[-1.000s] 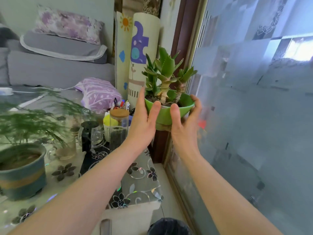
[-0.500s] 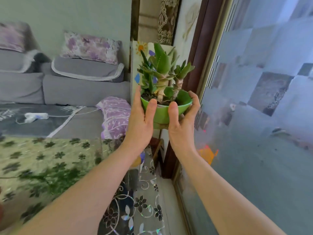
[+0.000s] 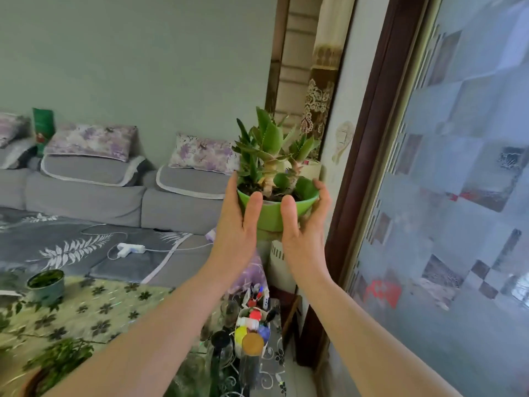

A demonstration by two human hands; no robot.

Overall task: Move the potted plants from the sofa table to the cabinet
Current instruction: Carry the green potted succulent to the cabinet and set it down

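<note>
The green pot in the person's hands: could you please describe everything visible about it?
The green pot looks like glossy plastic, round, flaring to a wide rim. It holds dark soil and spiky green succulents. It is upright, held in the air by the left hand and right hand, thumbs on its front.

The pot (image 3: 270, 216) is bright green, its succulent (image 3: 269, 150) green with pale stems. The sofa (image 3: 86, 193) is grey, with 2 purple-flowered cushions (image 3: 91, 141). The tablecloth (image 3: 94, 308) is yellow-green with dark flowers. A teal pot (image 3: 47, 287) stands on it.
</note>
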